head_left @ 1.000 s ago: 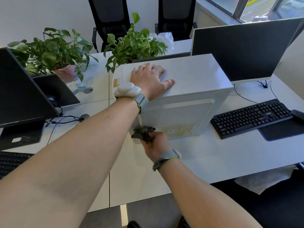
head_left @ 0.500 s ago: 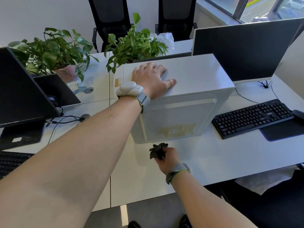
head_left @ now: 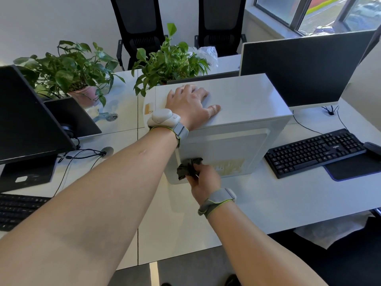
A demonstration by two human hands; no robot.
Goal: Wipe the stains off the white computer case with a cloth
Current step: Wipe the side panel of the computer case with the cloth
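While the left hand [head_left: 190, 104] lies flat on top of the white computer case [head_left: 245, 112], fingers spread and holding nothing, it likely keeps the box from sliding as it gets rubbed. The case stands on the white desk [head_left: 257, 205], between a plant [head_left: 171, 60] and a black keyboard [head_left: 313, 151]. The right hand [head_left: 204, 180] has its fingers curled tight round a dark, scrunched-up cloth [head_left: 188, 167]. It presses the cloth on the front side of the case, low down near the left corner. A yellow-brown stain [head_left: 229, 167] sits just beside the cloth, so the wiping probably has to go that way next.
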